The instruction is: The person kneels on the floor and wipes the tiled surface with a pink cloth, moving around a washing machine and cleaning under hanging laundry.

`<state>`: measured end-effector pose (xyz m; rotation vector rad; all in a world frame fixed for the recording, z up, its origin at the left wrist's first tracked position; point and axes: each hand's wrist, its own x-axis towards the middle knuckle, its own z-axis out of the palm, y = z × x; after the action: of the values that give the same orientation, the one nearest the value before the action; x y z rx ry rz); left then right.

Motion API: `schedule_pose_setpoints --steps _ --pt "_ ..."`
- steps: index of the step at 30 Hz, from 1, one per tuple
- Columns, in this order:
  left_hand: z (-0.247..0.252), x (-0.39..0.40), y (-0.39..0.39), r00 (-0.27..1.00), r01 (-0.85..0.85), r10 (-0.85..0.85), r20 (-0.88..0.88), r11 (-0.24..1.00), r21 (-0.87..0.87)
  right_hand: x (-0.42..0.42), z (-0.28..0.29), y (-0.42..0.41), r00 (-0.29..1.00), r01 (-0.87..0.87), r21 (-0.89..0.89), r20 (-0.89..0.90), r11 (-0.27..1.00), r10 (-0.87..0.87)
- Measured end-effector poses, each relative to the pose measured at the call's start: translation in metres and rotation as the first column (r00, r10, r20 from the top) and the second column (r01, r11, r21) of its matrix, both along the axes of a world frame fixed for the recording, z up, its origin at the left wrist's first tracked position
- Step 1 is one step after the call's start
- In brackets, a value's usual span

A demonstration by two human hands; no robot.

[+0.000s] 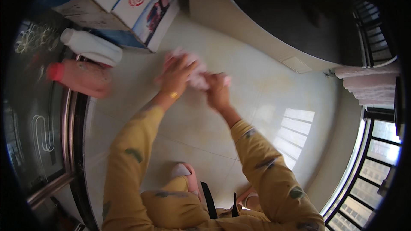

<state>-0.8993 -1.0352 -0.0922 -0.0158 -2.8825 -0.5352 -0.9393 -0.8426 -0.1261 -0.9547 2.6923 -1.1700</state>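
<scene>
A crumpled pink cloth (pixel 197 72) hangs between my two hands above the tiled floor, blurred by motion. My left hand (pixel 176 73) grips its left part, with the fingers spread over the folds; a gold-coloured ring or band shows at the wrist. My right hand (pixel 219 89) is closed in a fist around the other end, and a bit of pink sticks out past the fingers. How much of the cloth lies hidden under the hands I cannot tell.
On the left, a white plastic bottle (pixel 93 46) and a pink bottle with a red cap (pixel 80 77) stand by a glass door (pixel 35 128). A printed cardboard box (pixel 128 16) is behind them. A dark-topped cabinet (pixel 250 35) curves along the upper right, near pink towels (pixel 369 83) and a barred window (pixel 362 179).
</scene>
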Motion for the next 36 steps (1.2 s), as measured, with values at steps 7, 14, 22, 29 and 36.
schedule_pose_setpoints --steps 7,14,22,29,36 --pt "-0.067 -0.063 0.033 0.937 0.047 0.077 0.342 0.939 -0.342 -0.033 -0.020 0.009 0.994 0.012 0.583 0.078 0.813 -0.071" --pt "-0.072 -0.007 0.021 0.952 0.021 0.104 0.288 0.917 -0.399 0.006 -0.023 -0.010 0.996 -0.052 0.499 0.083 0.865 0.012" --pt "-0.065 0.186 0.035 0.976 0.059 0.040 0.214 0.898 -0.435 0.147 -0.027 0.018 0.942 -0.336 0.350 0.133 0.874 0.309" --pt "-0.065 0.153 0.032 0.979 0.112 -0.018 0.203 0.880 -0.461 0.146 -0.046 0.017 0.998 0.034 0.343 -0.055 0.939 -0.016" --pt "-0.081 -0.028 0.040 0.947 -0.044 0.181 0.267 0.893 -0.447 0.023 -0.035 -0.014 0.949 0.276 0.402 0.029 0.873 -0.314"
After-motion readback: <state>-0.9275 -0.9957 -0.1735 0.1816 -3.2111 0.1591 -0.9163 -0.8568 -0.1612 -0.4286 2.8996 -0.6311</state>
